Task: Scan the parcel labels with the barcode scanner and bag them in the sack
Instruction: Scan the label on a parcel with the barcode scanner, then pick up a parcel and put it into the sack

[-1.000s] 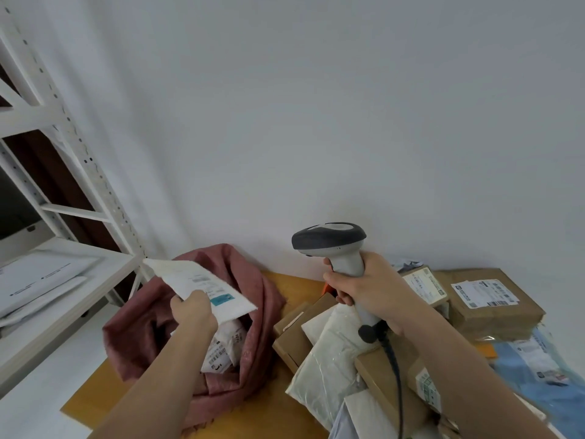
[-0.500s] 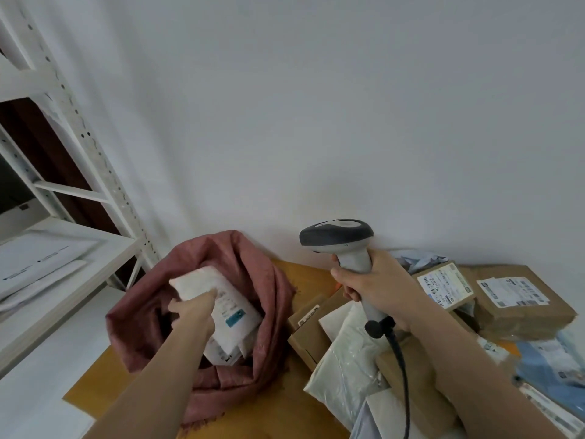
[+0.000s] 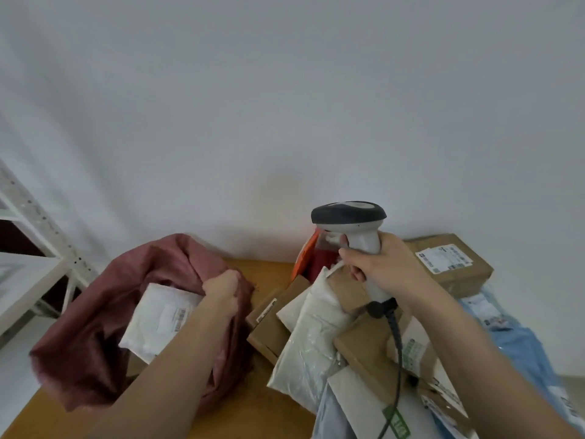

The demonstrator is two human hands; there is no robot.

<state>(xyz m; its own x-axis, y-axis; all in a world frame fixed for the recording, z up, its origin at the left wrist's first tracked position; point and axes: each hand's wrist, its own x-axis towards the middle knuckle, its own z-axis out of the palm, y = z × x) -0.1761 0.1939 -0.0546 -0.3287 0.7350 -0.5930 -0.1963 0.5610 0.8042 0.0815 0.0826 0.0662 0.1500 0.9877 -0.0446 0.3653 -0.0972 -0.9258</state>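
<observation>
A dusty-pink cloth sack (image 3: 95, 337) lies open on the wooden table at the left, with a white padded parcel (image 3: 158, 321) inside, its label facing up. My left hand (image 3: 223, 291) grips the sack's right rim, fingers curled into the cloth. My right hand (image 3: 384, 267) holds the grey barcode scanner (image 3: 351, 223) upright by its handle, above the parcel pile; its black cable (image 3: 395, 359) hangs down. A white plastic mailer (image 3: 313, 337) lies on top of the pile just under the scanner.
Brown cardboard boxes (image 3: 449, 261), flat brown parcels (image 3: 272, 324), blue mailers (image 3: 525, 350) and an orange-red packet (image 3: 313, 258) crowd the table's right side. A white metal shelf rack (image 3: 34, 236) stands at the left. The white wall is close behind the wooden table (image 3: 269, 270).
My left hand dropped the white parcel into the sack, let it go, and moved right to grip the sack's rim. The view swung right; the scanner stayed upright in my right hand.
</observation>
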